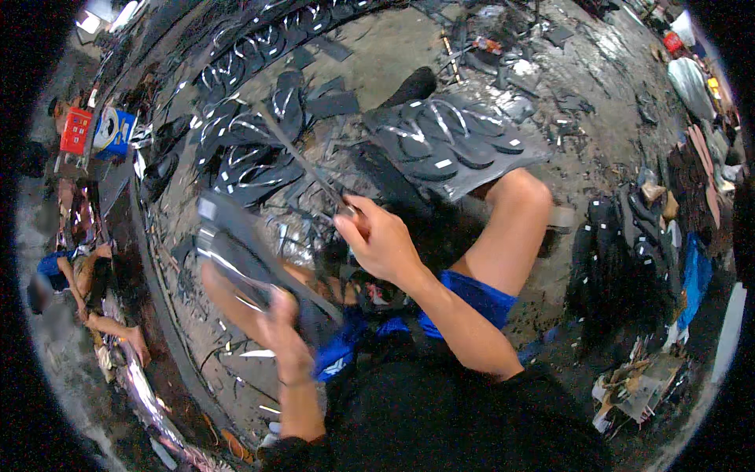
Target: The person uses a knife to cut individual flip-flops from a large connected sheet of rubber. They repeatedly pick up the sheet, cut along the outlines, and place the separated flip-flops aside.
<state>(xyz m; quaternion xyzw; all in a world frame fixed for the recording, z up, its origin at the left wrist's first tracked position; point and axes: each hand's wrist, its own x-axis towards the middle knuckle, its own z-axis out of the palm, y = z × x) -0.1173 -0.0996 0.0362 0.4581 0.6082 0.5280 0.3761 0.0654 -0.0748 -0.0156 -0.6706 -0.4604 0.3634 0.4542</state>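
Observation:
My left hand (pixel 283 338) is closed on the lower side of a black flip-flop (pixel 259 256), tilted over my left leg and smeared by motion. Light streaks show along its strap. In front of my body, my right hand (pixel 379 236) grips the end of a long, thin, dark blade (pixel 303 160), probably a knife. The blade points away and to the left, apart from the flip-flop. Beyond the right hand, several finished-looking black flip-flops (pixel 440 138) lie on a grey sheet by my right knee. Another cluster of black flip-flops (pixel 255 169) lies beyond the held one.
A long row of flip-flops (pixel 267 39) runs along the far left. Dark scraps (pixel 334 104) litter the floor. Black pieces (pixel 621 252) are piled at right, near a blue sheet (pixel 694 279). Another person (pixel 79 283) sits at far left, below red and blue boxes (pixel 115 132).

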